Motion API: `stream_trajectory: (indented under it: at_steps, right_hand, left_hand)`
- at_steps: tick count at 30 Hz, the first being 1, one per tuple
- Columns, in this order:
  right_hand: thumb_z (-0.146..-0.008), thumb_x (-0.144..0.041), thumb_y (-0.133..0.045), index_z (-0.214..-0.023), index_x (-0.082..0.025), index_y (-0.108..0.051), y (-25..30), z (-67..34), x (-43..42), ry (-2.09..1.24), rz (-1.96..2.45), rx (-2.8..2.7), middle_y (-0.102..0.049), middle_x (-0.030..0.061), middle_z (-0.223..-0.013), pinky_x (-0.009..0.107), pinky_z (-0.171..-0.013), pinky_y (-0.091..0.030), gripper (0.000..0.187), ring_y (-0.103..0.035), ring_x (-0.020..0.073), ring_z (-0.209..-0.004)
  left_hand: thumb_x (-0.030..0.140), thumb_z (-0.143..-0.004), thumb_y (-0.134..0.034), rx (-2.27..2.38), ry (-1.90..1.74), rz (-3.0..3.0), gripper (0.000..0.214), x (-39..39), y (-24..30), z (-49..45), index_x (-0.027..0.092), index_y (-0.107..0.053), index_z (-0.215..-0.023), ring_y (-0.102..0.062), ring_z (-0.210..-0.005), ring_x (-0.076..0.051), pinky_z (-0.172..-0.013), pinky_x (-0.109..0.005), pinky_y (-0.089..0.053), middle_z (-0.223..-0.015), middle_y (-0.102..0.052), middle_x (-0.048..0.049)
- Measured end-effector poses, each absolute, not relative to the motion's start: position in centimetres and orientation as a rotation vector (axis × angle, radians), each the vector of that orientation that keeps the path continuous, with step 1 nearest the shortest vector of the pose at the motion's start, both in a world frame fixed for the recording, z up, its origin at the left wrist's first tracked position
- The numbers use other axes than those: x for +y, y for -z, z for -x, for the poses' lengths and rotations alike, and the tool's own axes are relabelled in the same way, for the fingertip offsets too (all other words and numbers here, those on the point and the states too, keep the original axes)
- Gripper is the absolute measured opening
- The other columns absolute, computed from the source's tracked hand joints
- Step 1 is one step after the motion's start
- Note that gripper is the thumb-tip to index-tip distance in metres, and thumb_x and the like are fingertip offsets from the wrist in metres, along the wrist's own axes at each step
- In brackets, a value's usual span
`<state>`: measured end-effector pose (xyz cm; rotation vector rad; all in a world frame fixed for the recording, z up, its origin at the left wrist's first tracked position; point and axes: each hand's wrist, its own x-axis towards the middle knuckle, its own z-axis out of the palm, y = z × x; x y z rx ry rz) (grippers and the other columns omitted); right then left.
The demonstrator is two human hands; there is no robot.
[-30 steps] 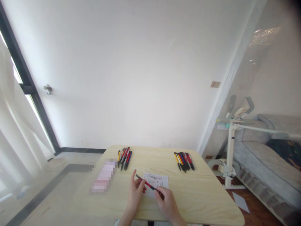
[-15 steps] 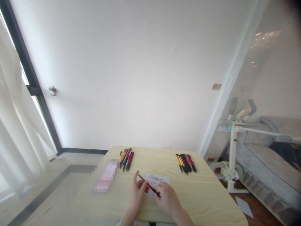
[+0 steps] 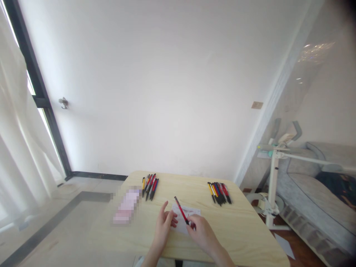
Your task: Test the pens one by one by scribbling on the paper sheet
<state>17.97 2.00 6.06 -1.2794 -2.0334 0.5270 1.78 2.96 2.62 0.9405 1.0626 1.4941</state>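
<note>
My right hand (image 3: 202,231) pinches a red pen (image 3: 181,210) near its tip, with the pen slanting up and to the left over a small printed paper (image 3: 189,213) on the wooden table (image 3: 244,230). My left hand (image 3: 164,224) hovers just left of the pen with fingers loosely spread, holding nothing. One group of several pens (image 3: 149,182) lies at the table's far left. Another group of several pens (image 3: 219,192) lies at the far right.
A blurred pink oblong (image 3: 126,206) lies on the table's left part. Right of the table stand a white stand (image 3: 274,178) and a grey sofa (image 3: 314,185). A window with curtains (image 3: 16,148) fills the left side.
My left hand has let go of the red pen. The right hand alone holds it now, and the pen has swung more upright over the paper.
</note>
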Motion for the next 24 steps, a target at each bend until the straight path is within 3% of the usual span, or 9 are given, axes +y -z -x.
stream_trajectory:
  at_steps: [4, 8, 15, 19, 24]
  right_hand:
    - [-0.07, -0.022, -0.054, -0.077, -0.018, -0.064, -5.6, -19.3, 2.9, -0.759, 1.286, -1.747, -0.055, -0.0024, -0.054, 0.022, -0.048, -0.037, 0.013, -0.05, 0.0134, -0.051]
    - [-0.066, -0.03, -0.061, -0.078, -0.016, -0.06, -4.9, -20.1, 3.8, -1.035, 1.218, -1.381, -0.047, -0.0067, -0.049, 0.02, -0.04, -0.033, 0.019, -0.045, 0.0102, -0.042]
    - [-0.065, -0.04, -0.063, -0.068, -0.019, -0.046, -4.4, -20.8, 4.1, -1.058, 1.182, -1.19, -0.046, -0.0076, -0.049, 0.02, -0.038, -0.032, 0.027, -0.042, 0.0087, -0.039]
    - [-0.067, -0.035, -0.062, -0.06, -0.021, -0.04, -3.7, -21.0, 4.1, -1.008, 1.172, -1.157, -0.046, -0.0076, -0.048, 0.02, -0.043, -0.036, 0.028, -0.046, 0.0091, -0.043]
    - [-0.061, -0.029, -0.064, -0.06, -0.021, -0.038, -2.6, -20.6, 4.6, -0.983, 1.174, -1.141, -0.041, -0.0105, -0.048, 0.018, -0.038, -0.033, 0.027, -0.045, 0.0079, -0.038]
  left_hand:
    - [0.038, -0.075, -0.054, 1.141, -1.508, -1.13, 0.039, 2.7, -2.2, -2.0, 0.017, -0.05, -0.108, -0.058, -0.057, -0.016, -0.056, -0.03, -0.048, -0.064, -0.06, 0.0005]
    - [0.023, -0.078, -0.049, 1.251, -1.4, -1.68, 0.02, 2.0, -2.5, -2.2, 0.02, -0.06, -0.095, -0.06, -0.082, -0.021, -0.077, -0.036, -0.047, -0.085, -0.064, -0.007]
    - [0.012, -0.073, -0.05, 1.412, -1.047, -2.34, 0.023, 1.4, -2.7, -2.6, 0.022, -0.064, -0.089, -0.049, -0.108, -0.027, -0.092, -0.046, -0.038, -0.108, -0.062, -0.0084]
    - [0.012, -0.075, -0.05, 1.46, -0.959, -2.404, 0.022, 1.4, -2.7, -2.7, 0.022, -0.065, -0.087, -0.049, -0.108, -0.026, -0.092, -0.045, -0.038, -0.109, -0.061, -0.0077]
    - [0.012, -0.075, -0.049, 1.496, -0.925, -2.442, 0.023, 1.4, -2.5, -2.8, 0.022, -0.064, -0.089, -0.047, -0.111, -0.026, -0.093, -0.044, -0.037, -0.111, -0.061, -0.0076]
